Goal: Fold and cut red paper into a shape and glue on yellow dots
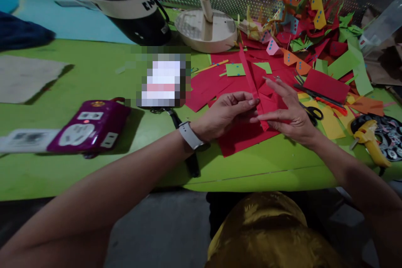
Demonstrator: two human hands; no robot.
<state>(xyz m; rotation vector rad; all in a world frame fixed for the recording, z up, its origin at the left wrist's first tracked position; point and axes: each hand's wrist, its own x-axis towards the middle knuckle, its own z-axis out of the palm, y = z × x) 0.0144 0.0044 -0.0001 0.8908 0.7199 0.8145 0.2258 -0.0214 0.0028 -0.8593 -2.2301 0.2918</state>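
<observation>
A narrow folded strip of red paper (250, 76) stands at a slant between my hands. My left hand (224, 115) is closed on it, pinching its lower part between thumb and fingers. My right hand (293, 117) is beside the strip with its fingers spread. Its lower fingers touch the strip near the bottom end, while the upper ones point up and away. Under both hands lie red paper sheets (232, 144). A green paper piece with blue dots (235, 69) rests behind the strip. Scissors with black and yellow handles (315, 112) lie just right of my right hand.
A heap of coloured paper cutouts (292, 23) fills the back right. A yellow glue gun (369, 138) sits at the right edge. Leftward are a blurred phone (163, 81), a purple power socket (91, 125), a black bottle (125, 8) and a white lamp base (205, 33).
</observation>
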